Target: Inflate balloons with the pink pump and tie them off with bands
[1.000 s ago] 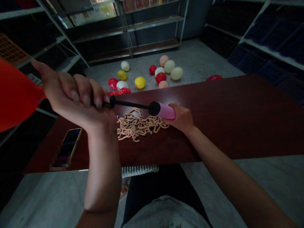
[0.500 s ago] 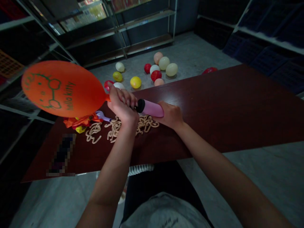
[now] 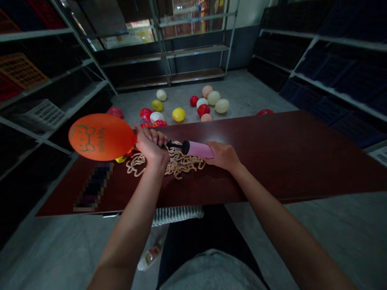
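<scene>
A person's left hand (image 3: 151, 147) was clamped shut around the neck of an inflated orange balloon (image 3: 101, 137) and the black nozzle of a hand pump (image 3: 196, 149), just left of centre frame; the right hand (image 3: 222, 156) was closed on the right end of the pump's pink barrel, with the pump lying level between the two hands; the balloon, printed with a green Hello Kitty face and lettering, hung in the air to the left of the left hand, above the near left part of a dark reddish-brown wooden table (image 3: 272, 161); a tangle of pale tan strands (image 3: 178, 166) lay on the tabletop directly beneath the pump; a yellow scrap (image 3: 121, 159) showed just under the balloon, and a pixelated phone (image 3: 93, 187) lay at lower left of the tabletop; beyond the table, red, yellow, white and peach balloons, among them a yellow balloon (image 3: 178, 114), lay scattered across a concrete floor (image 3: 256, 84); metal shelving (image 3: 169, 52) stood along the far wall at top centre; blue crates (image 3: 335, 72) filled shelves at upper right, and an orange crate (image 3: 21, 70) sat on a shelf at upper left.
</scene>
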### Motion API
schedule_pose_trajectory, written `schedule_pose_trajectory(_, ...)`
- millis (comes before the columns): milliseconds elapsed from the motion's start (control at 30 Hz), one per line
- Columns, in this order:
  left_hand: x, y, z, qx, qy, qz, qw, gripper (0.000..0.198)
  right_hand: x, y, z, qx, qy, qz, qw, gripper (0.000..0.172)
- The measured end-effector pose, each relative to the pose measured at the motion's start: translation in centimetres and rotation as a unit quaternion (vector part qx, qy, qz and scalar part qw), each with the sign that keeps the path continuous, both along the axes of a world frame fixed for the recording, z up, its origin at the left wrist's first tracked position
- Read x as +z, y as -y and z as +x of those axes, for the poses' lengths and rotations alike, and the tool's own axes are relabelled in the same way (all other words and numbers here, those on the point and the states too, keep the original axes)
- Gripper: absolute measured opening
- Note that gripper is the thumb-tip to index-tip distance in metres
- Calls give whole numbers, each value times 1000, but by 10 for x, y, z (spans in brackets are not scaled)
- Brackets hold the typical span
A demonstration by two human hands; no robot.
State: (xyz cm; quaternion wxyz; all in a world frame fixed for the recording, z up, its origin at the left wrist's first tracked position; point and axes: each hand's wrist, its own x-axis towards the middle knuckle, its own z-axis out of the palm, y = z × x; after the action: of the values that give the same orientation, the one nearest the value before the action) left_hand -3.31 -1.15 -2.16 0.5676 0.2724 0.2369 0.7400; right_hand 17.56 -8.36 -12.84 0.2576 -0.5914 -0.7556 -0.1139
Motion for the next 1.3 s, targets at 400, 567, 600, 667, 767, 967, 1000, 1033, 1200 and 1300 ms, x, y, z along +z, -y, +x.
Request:
schedule_pose_trajectory(400,37,4,-79,30,-21,-9,999,60,3,0,-1,27,19,-8,999,45)
schedule_pose_trajectory(567,61,20,-63,52,-70,61,994,59,1,1,0,25,-12,15,999,42)
schedule_pose_trajectory(600,65,23,-58,53,-88,77,992,59,0,1,0,19,-22,20,999,42)
schedule_pose_trajectory(667,72,27,-47,57,-119,105,986,59,-2,1,2,8,-43,28,999,42)
schedule_pose_trajectory(767,79,30,-25,79,-134,144,977,57,-3,0,6,-11,-76,38,996,41)
schedule_pose_trajectory(967,81,31,28,89,-79,172,978,62,-2,-1,13,-41,-145,38,988,41)
schedule_pose_trajectory(1000,78,30,38,83,-78,180,977,62,-2,-1,13,-41,-152,32,987,41)
schedule_pose_trajectory(1033,74,29,47,73,-82,187,976,62,-1,0,12,-41,-156,28,987,40)
schedule_pose_trajectory(1200,37,20,87,8,-105,146,984,59,1,1,9,-42,-150,15,988,38)
schedule_pose_trajectory(1300,16,17,96,-17,-96,117,988,58,1,1,9,-54,-141,13,988,36)
